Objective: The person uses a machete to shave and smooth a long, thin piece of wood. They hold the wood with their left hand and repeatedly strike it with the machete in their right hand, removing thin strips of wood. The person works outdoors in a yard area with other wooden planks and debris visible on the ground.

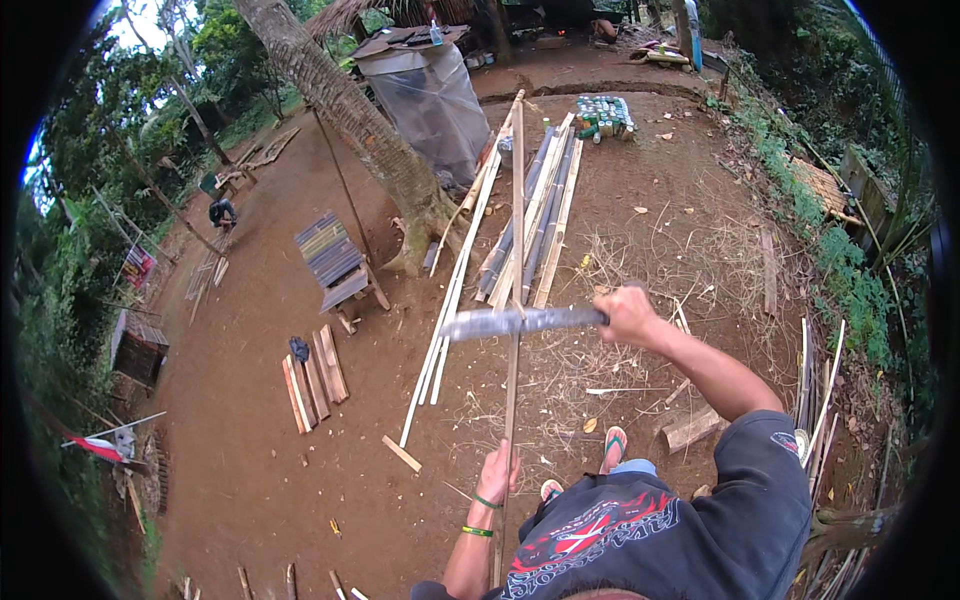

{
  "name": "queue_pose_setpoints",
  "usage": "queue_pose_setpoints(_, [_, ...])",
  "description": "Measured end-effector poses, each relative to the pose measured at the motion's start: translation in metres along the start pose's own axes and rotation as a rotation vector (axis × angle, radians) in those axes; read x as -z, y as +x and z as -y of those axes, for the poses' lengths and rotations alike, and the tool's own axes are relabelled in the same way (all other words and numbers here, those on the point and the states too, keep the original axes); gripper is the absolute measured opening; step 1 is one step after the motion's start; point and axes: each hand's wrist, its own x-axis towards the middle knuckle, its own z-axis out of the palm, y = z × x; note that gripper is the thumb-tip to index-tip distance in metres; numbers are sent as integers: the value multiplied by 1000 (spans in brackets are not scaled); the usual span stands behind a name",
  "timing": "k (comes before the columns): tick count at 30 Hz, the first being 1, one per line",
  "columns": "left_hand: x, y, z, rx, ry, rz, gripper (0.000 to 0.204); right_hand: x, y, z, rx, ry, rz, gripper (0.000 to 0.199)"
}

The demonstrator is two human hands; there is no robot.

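Fingers of the right hand [628, 316] are curled tight around the dark handle of a long blade [490, 323], blurred at its tip; those of the left hand [497, 473] grip a long, thin wooden strip [517, 200]. The strip runs from beside the person's body, over bare brown ground [250, 480], toward the ground's far edge. The blade crosses it at about the middle; whether they touch cannot be told.

Judging by this, work on the strip is under way, not finished: it seems to run on past the blade in one length. How much is already worked, and how much is left, does not show. Thin scraps [620, 260] litter the ground toward its planted right edge, suggesting some cutting is done. Left of the strip lie long pale strips [449, 300], separate already; beyond the blade, a row of dark and pale poles [558, 220] points toward the far edge, untouched by either hand.
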Motion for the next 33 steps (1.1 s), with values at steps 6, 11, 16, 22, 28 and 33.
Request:
queue_pose_setpoints(6, [3,7,-25,27,-67,-12,58,0,1,29,68,-96,50,15])
queue_pose_setpoints(11, [5,4,-9,0,-26,8,57,-8,17,4,301,-178,75,16])
queue_pose_setpoints(16, [-4,-1,7,73,-113,70,57,69,82,-56,-196,-144,-138,15])
queue_pose_setpoints(22, [6,-3,15,145,-136,75,59,-6,29,17,313,-124,248,7])
queue_pose_setpoints(28, [33,-23,16,115,-299,113,42,65,109,-125,43,-277,-182,10])
queue_pose_setpoints(33, [44,-34,8,105,-225,93,43,158,101,-216,-790,-148,-478,27])
